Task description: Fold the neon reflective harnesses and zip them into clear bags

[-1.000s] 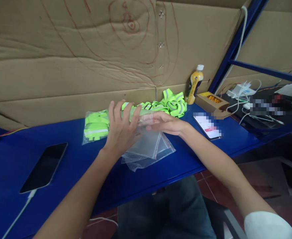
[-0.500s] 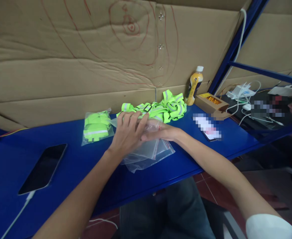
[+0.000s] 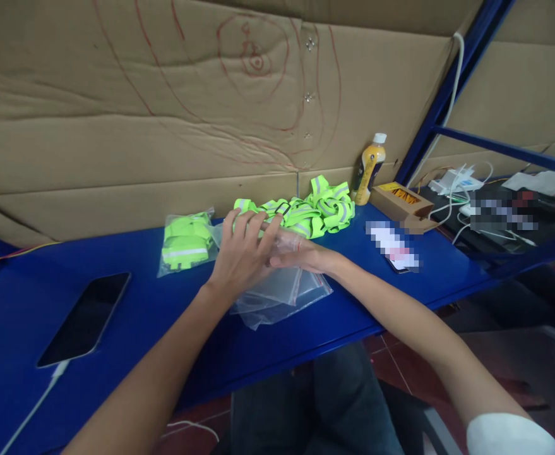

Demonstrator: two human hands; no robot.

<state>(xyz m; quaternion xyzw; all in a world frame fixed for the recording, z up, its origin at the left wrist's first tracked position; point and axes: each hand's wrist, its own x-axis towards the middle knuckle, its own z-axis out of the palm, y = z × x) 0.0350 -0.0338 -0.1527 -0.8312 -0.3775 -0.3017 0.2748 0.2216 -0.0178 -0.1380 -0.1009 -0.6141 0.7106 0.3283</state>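
Left hand [image 3: 242, 253], fingers slightly spread, and right hand [image 3: 308, 258] meet at a clear bag [image 3: 216, 236] just in front of the green strap pile [image 3: 308, 218]; cannot tell whether either pinches it. Filled bag [image 3: 187, 243]: left of pile.

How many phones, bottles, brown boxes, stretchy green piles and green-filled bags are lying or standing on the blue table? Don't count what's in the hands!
Phones, one dark and one bright-screened: 2
Bottle: 1
Brown box: 1
Loose green pile: 1
Green-filled bag: 1
Total: 6

Straps [image 3: 305, 218] behind plastic bags [image 3: 277, 289], packet [image 3: 186, 243] left of straps, bottle [image 3: 370, 169] right
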